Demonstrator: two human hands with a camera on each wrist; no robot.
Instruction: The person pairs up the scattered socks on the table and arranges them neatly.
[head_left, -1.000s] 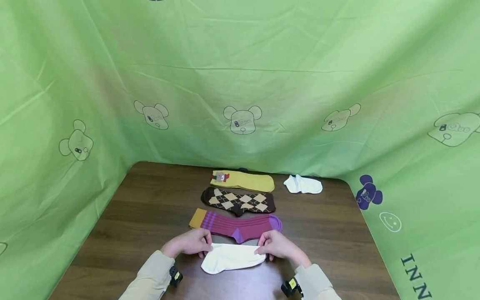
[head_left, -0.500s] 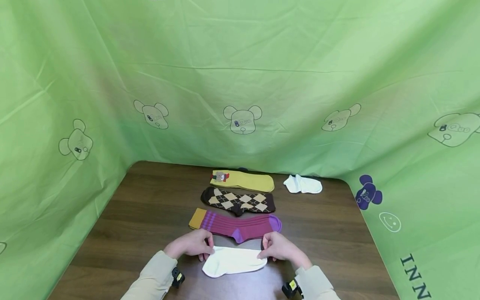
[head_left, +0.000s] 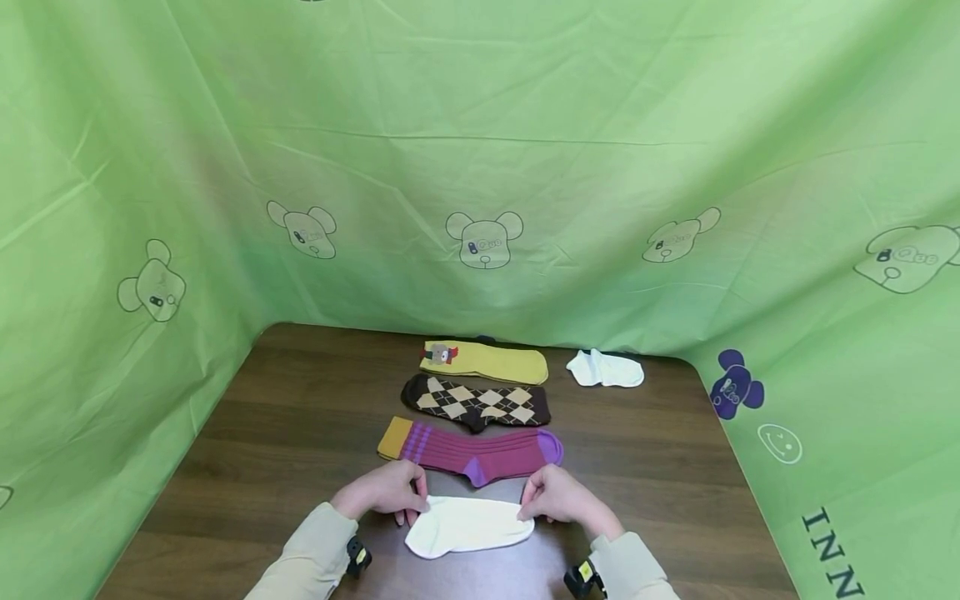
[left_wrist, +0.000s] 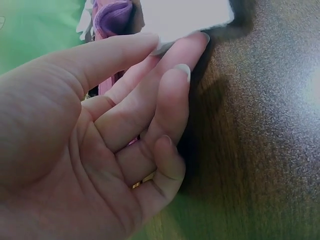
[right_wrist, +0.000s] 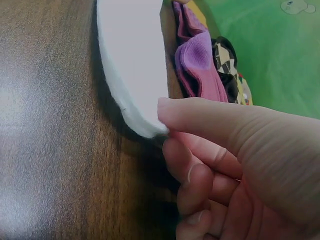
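Note:
A white sock lies stretched flat near the front of the table, between both hands. My left hand pinches its upper left corner between thumb and fingers, as the left wrist view also shows at the edge of the white cloth. At the other end, my right hand pinches the sock's right tip; in the right wrist view the thumb presses on top of the fabric, with the other fingers curled beneath. Just beyond the sock lies a magenta and purple sock with a mustard cuff.
Farther back, a brown argyle sock and a yellow sock with an animal picture lie in a row. A small white sock rests at the back right of the wooden table. Green printed cloth hangs around it.
Both hands have drawn the white sock slightly toward the near edge, a little farther from the magenta sock. The other socks have not moved.

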